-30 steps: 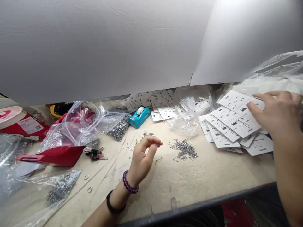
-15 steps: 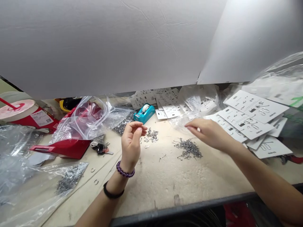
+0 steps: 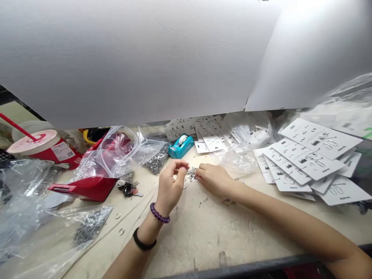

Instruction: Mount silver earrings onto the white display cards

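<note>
My left hand point(image 3: 172, 186), with a purple bead bracelet point(image 3: 159, 214) and a black band point(image 3: 143, 239) on its wrist, is raised beside a small pile of metal findings point(image 3: 192, 173). Its thumb and index finger are pinched together; anything between them is too small to name. Fingertips of my right hand point(image 3: 214, 179) are pressed together at the right side of that pile, and what they pinch is hidden. The right forearm covers most of a second pile of thin metal pieces point(image 3: 229, 202). A loose metal piece point(image 3: 204, 201) lies in front of the hands.
Behind the hands stands a teal tape dispenser point(image 3: 181, 147). White jewellery cards point(image 3: 312, 155) are stacked at right. On the left are a red dustpan point(image 3: 84, 188), keys point(image 3: 129, 188), plastic bags point(image 3: 26, 217) and a red cup point(image 3: 43, 149). A white panel point(image 3: 145, 66) overhangs the table.
My right hand has moved left from above the larger pile to the small pile, its forearm now crossing the larger one. The left hand stays close to the small pile. The view has shifted slightly.
</note>
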Tool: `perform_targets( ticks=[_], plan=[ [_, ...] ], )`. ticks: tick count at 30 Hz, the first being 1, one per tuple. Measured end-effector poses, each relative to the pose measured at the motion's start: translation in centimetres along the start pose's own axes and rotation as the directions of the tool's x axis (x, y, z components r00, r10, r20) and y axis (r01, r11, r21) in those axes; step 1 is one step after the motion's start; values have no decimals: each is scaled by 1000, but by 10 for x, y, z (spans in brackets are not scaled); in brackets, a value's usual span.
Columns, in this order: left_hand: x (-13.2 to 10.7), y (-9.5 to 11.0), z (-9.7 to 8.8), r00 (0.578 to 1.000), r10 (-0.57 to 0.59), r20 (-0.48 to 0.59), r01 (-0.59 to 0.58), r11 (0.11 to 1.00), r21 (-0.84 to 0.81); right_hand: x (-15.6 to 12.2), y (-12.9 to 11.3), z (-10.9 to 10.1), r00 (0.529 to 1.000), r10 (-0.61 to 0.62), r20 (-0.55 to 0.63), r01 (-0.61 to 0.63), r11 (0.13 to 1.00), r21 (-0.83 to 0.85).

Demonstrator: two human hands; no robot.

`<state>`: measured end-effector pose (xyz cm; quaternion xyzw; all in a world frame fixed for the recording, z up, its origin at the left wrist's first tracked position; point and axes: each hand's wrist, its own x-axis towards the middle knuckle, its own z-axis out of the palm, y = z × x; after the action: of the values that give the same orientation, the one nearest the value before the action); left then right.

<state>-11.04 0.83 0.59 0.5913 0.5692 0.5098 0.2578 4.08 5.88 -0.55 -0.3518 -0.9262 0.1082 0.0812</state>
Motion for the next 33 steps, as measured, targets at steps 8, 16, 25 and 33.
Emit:
perform_targets(
  ticks=[8,16,25,33],
  plan=[
    [-5,1,5,979,172,111,-196,946,258,-50,70,-61,900,424,-105,-376,874,307],
    [-6,-3,8,947,261,188,-314,875,369,-45,93,-37,903,429,1,-428,900,82],
    [-6,-3,9,932,278,234,-355,828,433,-43,92,-35,874,486,23,-484,874,-49],
    [-6,-8,9,937,240,252,-335,821,462,-41,90,-32,873,487,31,-480,869,-116]
  ],
)
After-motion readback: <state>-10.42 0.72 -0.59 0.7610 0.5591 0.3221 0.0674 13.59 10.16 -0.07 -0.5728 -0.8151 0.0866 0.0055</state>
